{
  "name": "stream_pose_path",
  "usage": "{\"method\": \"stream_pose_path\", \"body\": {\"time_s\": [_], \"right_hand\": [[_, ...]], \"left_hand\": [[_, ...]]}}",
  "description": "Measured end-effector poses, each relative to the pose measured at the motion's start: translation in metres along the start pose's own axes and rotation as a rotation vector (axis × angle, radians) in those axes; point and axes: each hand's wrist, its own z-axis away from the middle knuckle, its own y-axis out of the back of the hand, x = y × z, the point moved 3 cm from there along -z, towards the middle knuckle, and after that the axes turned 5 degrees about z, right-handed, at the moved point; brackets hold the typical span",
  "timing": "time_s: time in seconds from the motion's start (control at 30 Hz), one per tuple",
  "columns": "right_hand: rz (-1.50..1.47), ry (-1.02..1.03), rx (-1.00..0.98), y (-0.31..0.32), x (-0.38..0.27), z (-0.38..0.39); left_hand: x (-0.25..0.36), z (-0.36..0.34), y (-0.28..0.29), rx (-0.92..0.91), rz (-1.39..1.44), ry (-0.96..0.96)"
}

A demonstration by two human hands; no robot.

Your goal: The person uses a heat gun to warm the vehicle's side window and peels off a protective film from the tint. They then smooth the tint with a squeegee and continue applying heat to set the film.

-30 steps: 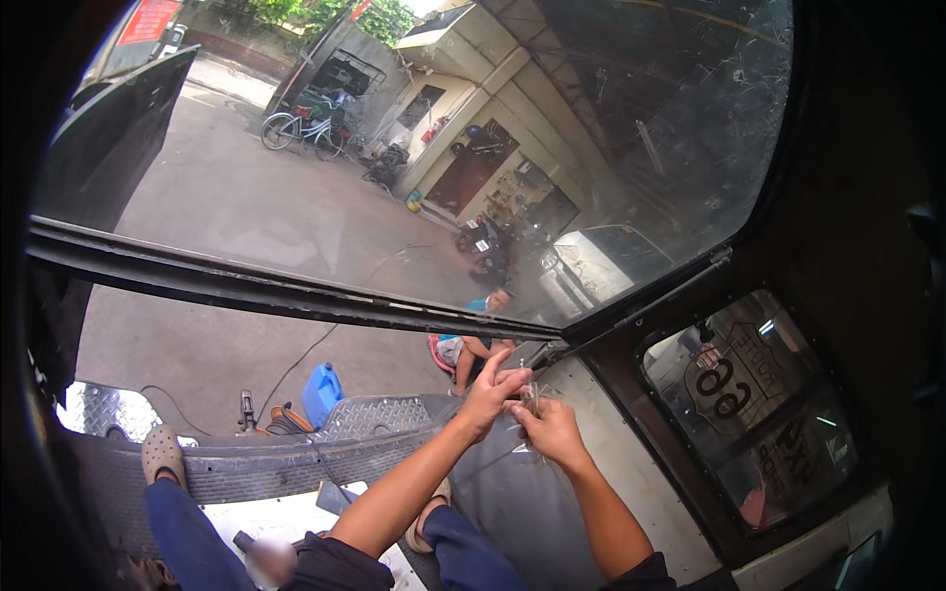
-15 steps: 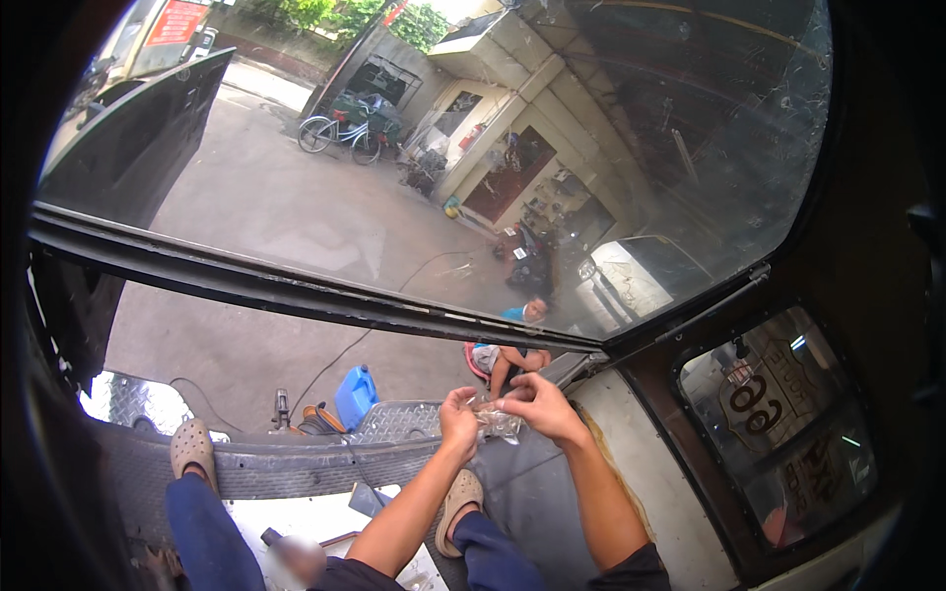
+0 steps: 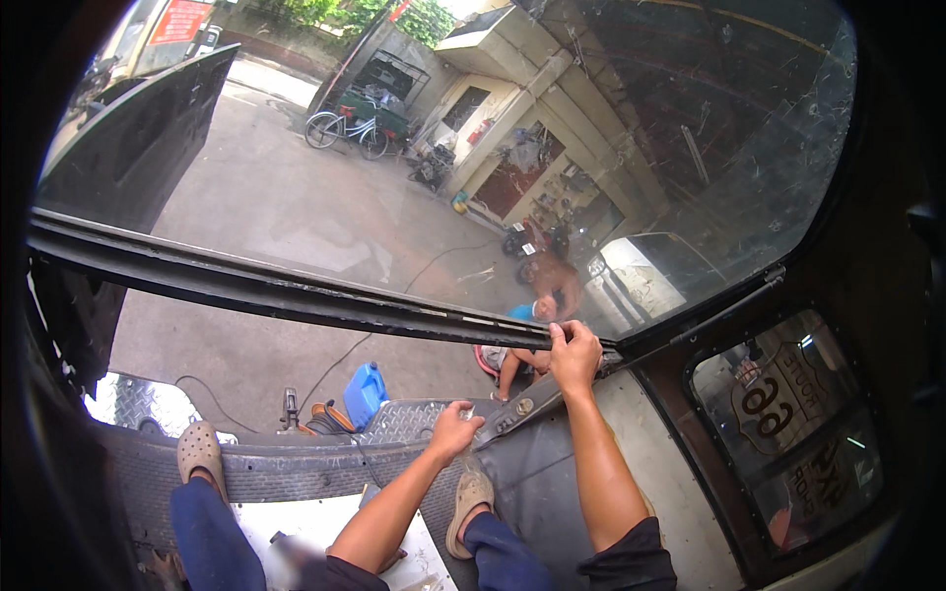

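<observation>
My left hand (image 3: 455, 431) is closed on a crumpled clear plastic bag (image 3: 468, 415); its contents cannot be made out. Higher and to the right, my right hand (image 3: 576, 357) has its thumb and fingertips together at the lower black rail (image 3: 394, 313) of the tilted window, near the rail's right end. Whatever those fingertips pinch, if anything, is too small or hidden. Above the rail spreads the scratched glass (image 3: 394, 227). A metal bracket (image 3: 517, 414) lies between my two hands, along the edge of the dark panel.
Below the opening are a blue jug (image 3: 366, 396), an orange coiled hose (image 3: 330, 418) and a diamond-plate step (image 3: 404, 422). A co-worker (image 3: 517, 369) sits low outside, just beyond my right hand; another person (image 3: 552, 281) is behind the glass. My clogs (image 3: 200, 458) flank a white board (image 3: 296, 517).
My hands have parted. The right one rose from the plastic bag to the window rail, while the left kept the bag and dropped slightly. A second person has appeared behind the glass.
</observation>
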Motion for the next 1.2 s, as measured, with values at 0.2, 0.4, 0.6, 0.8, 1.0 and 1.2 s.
{"method": "stream_pose_path", "body": {"time_s": [0.2,0.4,0.6,0.8,1.0,1.2], "right_hand": [[0.051,0.048,0.095,0.004,0.008,0.002],[0.024,0.031,0.011,0.013,0.017,0.004],[0.049,0.0,0.02,0.012,0.024,0.008],[0.028,0.014,0.05,0.016,0.029,0.014],[0.019,-0.063,-0.048,0.017,0.041,0.019],[0.027,-0.053,-0.016,0.021,0.059,0.024]], "left_hand": [[-0.017,-0.001,-0.014,-0.24,0.289,0.223],[-0.02,0.002,-0.015,-0.279,0.173,0.16],[-0.019,0.005,-0.011,-0.305,0.205,0.197],[-0.02,0.004,-0.007,-0.307,0.175,0.204],[-0.019,0.007,-0.016,-0.33,0.252,0.245],[-0.021,0.01,-0.024,-0.348,0.251,0.231]]}}
